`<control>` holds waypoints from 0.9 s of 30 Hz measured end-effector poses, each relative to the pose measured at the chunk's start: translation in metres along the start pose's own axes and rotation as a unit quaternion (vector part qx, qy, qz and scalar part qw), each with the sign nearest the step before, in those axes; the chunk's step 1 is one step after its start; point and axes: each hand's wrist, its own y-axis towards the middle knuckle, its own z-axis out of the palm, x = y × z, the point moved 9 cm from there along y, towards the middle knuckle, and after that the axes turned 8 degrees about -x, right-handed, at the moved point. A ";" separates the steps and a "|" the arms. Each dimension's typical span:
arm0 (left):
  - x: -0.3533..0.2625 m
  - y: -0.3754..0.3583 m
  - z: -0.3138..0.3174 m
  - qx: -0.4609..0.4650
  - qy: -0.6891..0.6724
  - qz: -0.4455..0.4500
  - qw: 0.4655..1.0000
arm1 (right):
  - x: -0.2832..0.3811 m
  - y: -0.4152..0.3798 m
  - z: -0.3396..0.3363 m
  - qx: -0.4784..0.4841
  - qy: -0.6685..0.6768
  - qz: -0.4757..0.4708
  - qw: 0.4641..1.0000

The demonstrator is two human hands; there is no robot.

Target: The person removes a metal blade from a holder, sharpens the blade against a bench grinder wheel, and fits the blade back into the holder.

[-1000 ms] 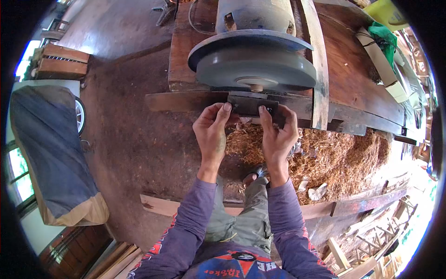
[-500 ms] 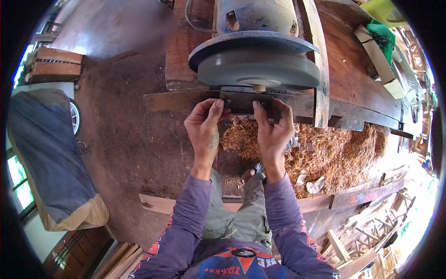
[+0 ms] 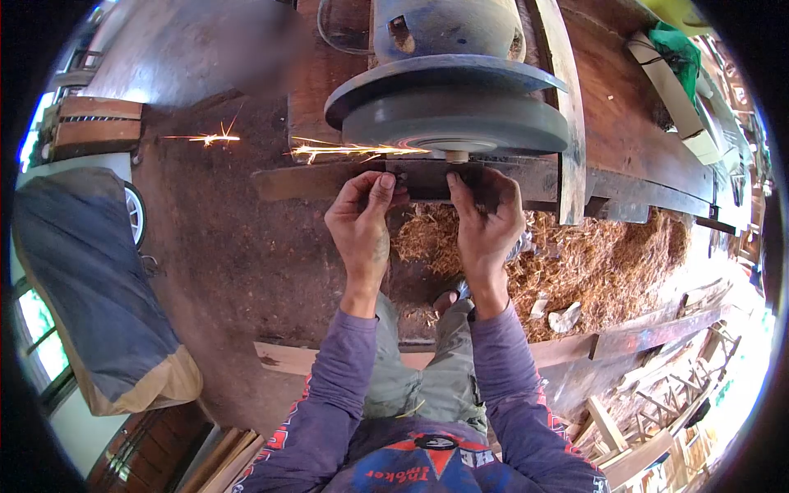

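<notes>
Both my hands pinch a dark flat metal plate by its two ends, right below the grinding wheel. My left hand has thumb and fingers closed on the left end. At the other end, my right hand presses its thumb on the near face, its fingers curled behind. The plate's far edge meets the lower side of the wheel, and bright sparks shoot off to the left. The fingers partly cover the plate's ends.
A motor housing and a wide guard disc sit behind the wheel. An upright wooden strip stands at its right. Wood shavings cover the floor at right. A dark cloth-covered object is at left.
Sparks now fly leftward from the wheel, where none showed before. The plate has shifted slightly up against the wheel; both hands keep their hold.
</notes>
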 end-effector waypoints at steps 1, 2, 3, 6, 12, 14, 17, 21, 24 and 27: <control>0.000 0.000 0.001 -0.002 -0.006 0.000 1.000 | -0.001 0.000 0.000 -0.001 0.000 0.001 1.000; 0.000 0.000 0.002 -0.005 -0.012 0.001 1.000 | -0.003 0.000 -0.001 -0.003 -0.012 0.003 1.000; 0.000 0.000 0.002 -0.004 -0.011 0.001 1.000 | -0.004 0.001 -0.001 -0.005 -0.023 0.005 1.000; -0.001 0.000 0.005 -0.004 -0.006 -0.005 1.000 | -0.007 0.001 -0.001 -0.005 0.020 0.049 0.999; 0.004 0.000 0.006 -0.010 -0.007 -0.012 1.000 | 0.002 0.006 -0.007 -0.008 -0.014 0.043 0.999; 0.006 -0.001 0.007 -0.013 -0.012 -0.012 1.000 | 0.004 0.007 -0.007 0.000 0.007 0.032 0.999; 0.009 -0.001 0.009 -0.013 -0.019 -0.020 1.000 | 0.006 0.009 -0.009 0.007 0.026 0.026 0.999; 0.006 -0.003 0.013 -0.005 -0.009 -0.009 1.000 | 0.001 0.011 -0.011 0.011 0.016 0.041 0.999; 0.005 -0.004 0.017 0.001 -0.013 -0.009 1.000 | -0.003 0.012 -0.013 0.009 0.023 0.047 0.999; 0.006 -0.005 0.019 0.002 -0.011 -0.011 1.000 | -0.003 0.013 -0.016 0.004 0.017 0.061 0.998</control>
